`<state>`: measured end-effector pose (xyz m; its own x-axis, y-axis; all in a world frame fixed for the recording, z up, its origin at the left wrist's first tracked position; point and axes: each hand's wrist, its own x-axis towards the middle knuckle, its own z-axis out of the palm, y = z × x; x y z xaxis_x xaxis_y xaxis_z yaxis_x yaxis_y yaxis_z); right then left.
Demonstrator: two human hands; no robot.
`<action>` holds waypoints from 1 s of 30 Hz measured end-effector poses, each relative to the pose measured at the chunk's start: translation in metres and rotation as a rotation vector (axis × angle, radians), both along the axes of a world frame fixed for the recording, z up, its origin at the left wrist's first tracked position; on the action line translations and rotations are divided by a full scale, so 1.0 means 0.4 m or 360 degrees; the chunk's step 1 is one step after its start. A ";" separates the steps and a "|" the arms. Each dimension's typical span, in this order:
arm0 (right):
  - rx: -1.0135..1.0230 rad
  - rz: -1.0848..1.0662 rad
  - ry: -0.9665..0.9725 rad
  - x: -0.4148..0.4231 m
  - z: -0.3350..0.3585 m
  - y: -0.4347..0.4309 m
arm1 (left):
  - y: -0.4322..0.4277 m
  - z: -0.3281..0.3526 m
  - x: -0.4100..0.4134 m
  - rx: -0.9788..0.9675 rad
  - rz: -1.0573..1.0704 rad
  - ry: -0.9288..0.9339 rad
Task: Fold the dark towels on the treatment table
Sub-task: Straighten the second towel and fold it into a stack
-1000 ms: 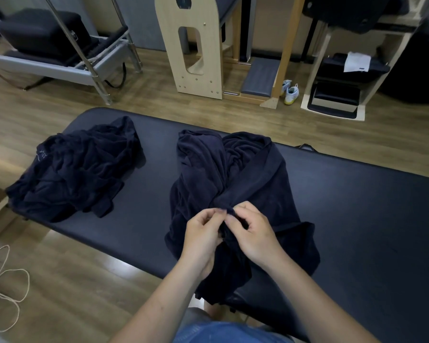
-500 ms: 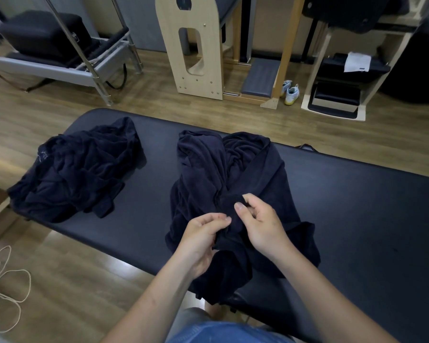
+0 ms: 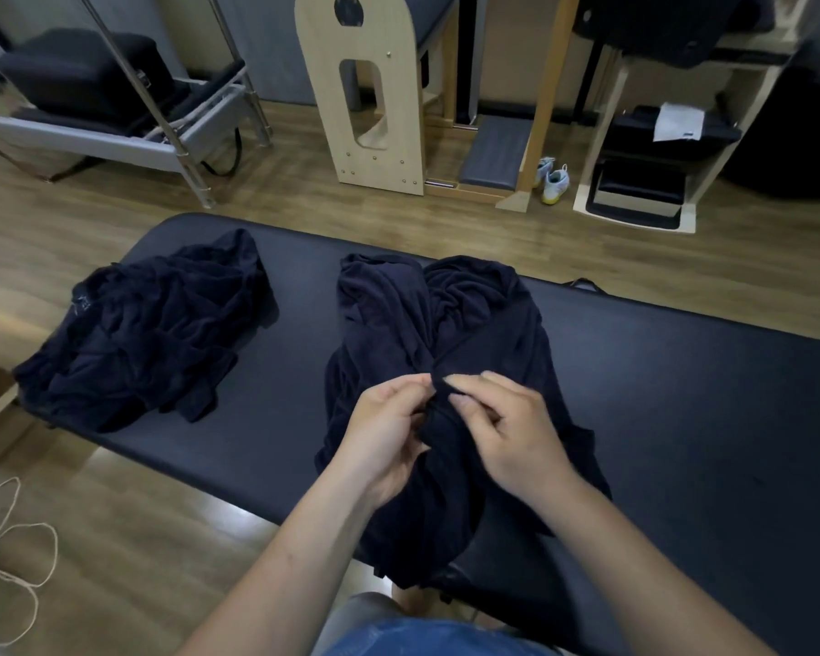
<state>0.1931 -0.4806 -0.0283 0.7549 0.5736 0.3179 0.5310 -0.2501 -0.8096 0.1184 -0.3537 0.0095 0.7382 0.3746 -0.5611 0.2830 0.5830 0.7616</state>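
Dark terry towel (image 3: 446,333) lies bunched on the treatment table (image 3: 682,419), its near end hanging over the edge below the grip. Left hand (image 3: 389,437) and right hand (image 3: 507,433) both pinch one small fold between them. So little cloth is caught that the heavy overhang could slip free if they lift.

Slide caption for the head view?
Left hand and right hand pinch the middle towel on the treatment table; crumpled towel lies apart.

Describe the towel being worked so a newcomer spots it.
Start at the dark treatment table. Of two crumpled dark towels on it, take the middle towel, overhanging the near edge. Only it, not the left-end heap, is pinched by the left hand and right hand.
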 end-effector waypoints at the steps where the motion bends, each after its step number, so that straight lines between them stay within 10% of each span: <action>1: 0.0018 0.0043 -0.0013 -0.007 -0.001 0.005 | 0.003 0.003 0.006 0.0031 -0.0010 0.0006; 10: 0.0082 -0.0233 0.0082 -0.003 0.015 0.001 | 0.007 0.021 0.030 0.0195 -0.0135 -0.0103; 24: 0.0369 -0.0291 0.0514 0.004 0.038 -0.039 | 0.001 0.014 0.113 0.1851 -0.0387 -0.0366; 30: 0.0303 -0.0088 0.0498 0.100 0.110 -0.069 | 0.037 0.095 0.200 0.2207 -0.1128 -0.0735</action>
<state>0.2332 -0.5083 0.0158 0.8608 0.4820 0.1636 0.2400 -0.1009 -0.9655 0.1982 -0.3389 0.0474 0.9741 -0.0936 0.2059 -0.2082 -0.7267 0.6547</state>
